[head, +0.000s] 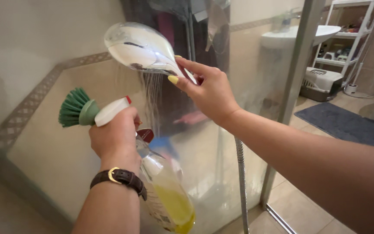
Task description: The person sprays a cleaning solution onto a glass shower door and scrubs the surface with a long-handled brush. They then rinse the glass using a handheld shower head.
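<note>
Two things crowd my left hand (117,138) at once: my fingers wrap the white handle of a green-bristled brush (79,111) and, under the same grip, the neck of a clear spray bottle (169,190) with yellow liquid pooled in its lower end. The bottle hangs tilted down along my wrist, just above my brown watch strap (120,178). That double grip looks to me like the weak point; wet plastic could slide, and if my fingers loosen for one thing, the other may drop to the tiled floor (299,212).

My right hand (211,93) is closed on the handle of the chrome shower head (141,47), thumb and forefinger pinching near its neck, nails painted yellow. Water streams down from the head, just in front of the glass shower panel (221,143), close above my left hand and the bottle. I judge that the spray could wet the bottle and brush handle and make them slippery.

The ribbed metal hose (241,182) hangs down beneath my right wrist; a tug on it could twist the head and send water past the metal door frame (293,82) toward the grey mat (347,125). Farther out stand a white basin (299,34), a shelf rack (351,39) and a white pet carrier (323,82), well apart from the spray.
</note>
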